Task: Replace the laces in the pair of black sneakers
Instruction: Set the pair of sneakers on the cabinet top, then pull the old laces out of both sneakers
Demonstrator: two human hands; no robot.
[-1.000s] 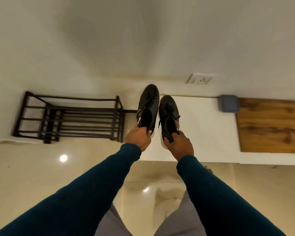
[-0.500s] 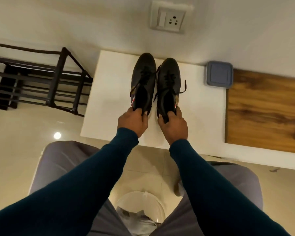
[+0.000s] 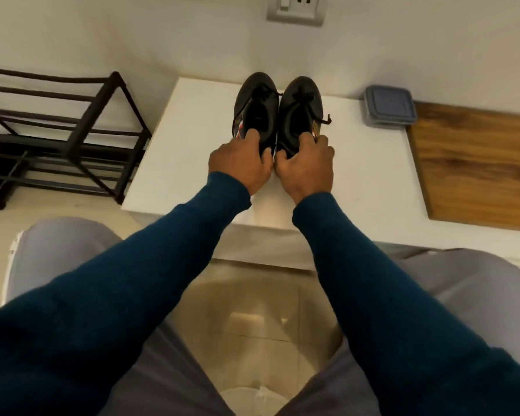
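- Head view: held up before the wall a second ago, the left sneaker [image 3: 254, 99] and right sneaker [image 3: 301, 100] now stand on the white tabletop [image 3: 186, 145], toes to the wall, sides touching.
- The left hand [image 3: 240, 163] grips the left sneaker's heel, fingers curled into its opening. The right hand [image 3: 305, 163] grips the right sneaker's heel likewise.
- Both uppers are plain black with loose black laces; one lace end [image 3: 324, 119] trails off the right sneaker's outer side.
- Red-and-white side marks are too small to read.
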